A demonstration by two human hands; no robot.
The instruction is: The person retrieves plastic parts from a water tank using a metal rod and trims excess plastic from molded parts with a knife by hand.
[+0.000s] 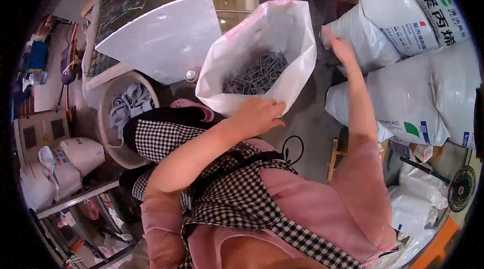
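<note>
A white woven sack [213, 81] stands with its mouth wide open in front of me. Many thin dark-grey pieces, like nails or short sticks, lie inside [259, 73]; a blurred patch hangs over them. My left hand [259, 114] is at the sack's near rim, fingers bent against the edge and thumb apart; it seems to grip the rim, though its palm side is hidden. To the right of the sack, my right hand [341, 47] is held out with fingers stretched, holding nothing visible. In the picture it overlaps the end of a stacked white sack [363, 32].
More full white sacks [403, 97] are piled on the right. Left of the open sack are a white foam board [166, 37], a spray can [191, 74] and a round tub [107, 133] of grey strips. A black fan [461, 188] stands at far right.
</note>
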